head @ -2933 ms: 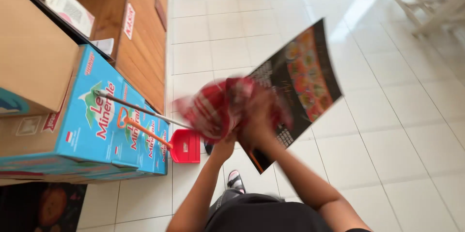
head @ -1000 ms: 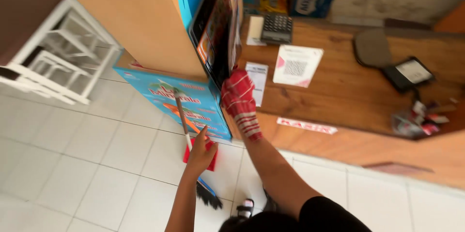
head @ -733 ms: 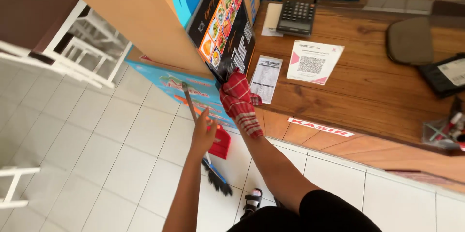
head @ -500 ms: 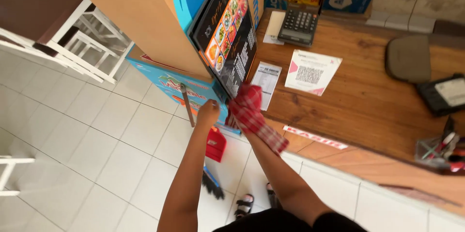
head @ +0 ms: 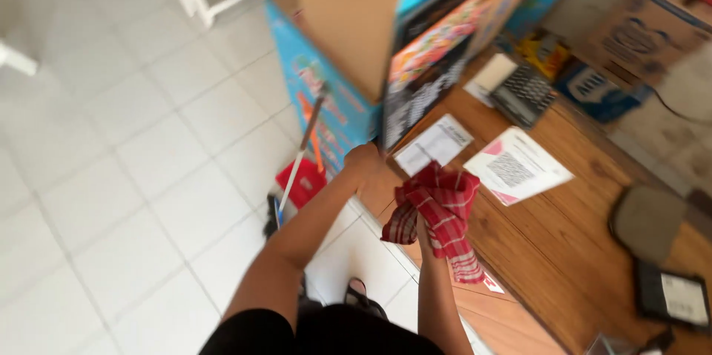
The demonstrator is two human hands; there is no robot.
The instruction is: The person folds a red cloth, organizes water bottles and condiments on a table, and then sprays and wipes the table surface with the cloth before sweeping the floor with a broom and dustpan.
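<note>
A colourful printed board [head: 430,73] leans upright against a big brown carton [head: 348,14] at the end of a wooden counter [head: 549,244]. My left hand [head: 362,162] is closed at the board's lower corner. My right hand [head: 424,230] grips a bunched red checked cloth [head: 439,203], which hides most of the fingers. The cloth hangs over the counter's edge, just below the board and apart from it.
Two paper sheets [head: 517,167] and a dark calculator [head: 523,91] lie on the counter, with a grey pad [head: 645,221] and a black device [head: 671,296] further right. A broom [head: 300,155] and red dustpan [head: 302,181] lean on a blue carton [head: 311,80]. White tiled floor spreads left.
My left hand rose from beside the dustpan to the board's lower corner. My right hand with the cloth came down off the board to the counter's edge. The view swung.
</note>
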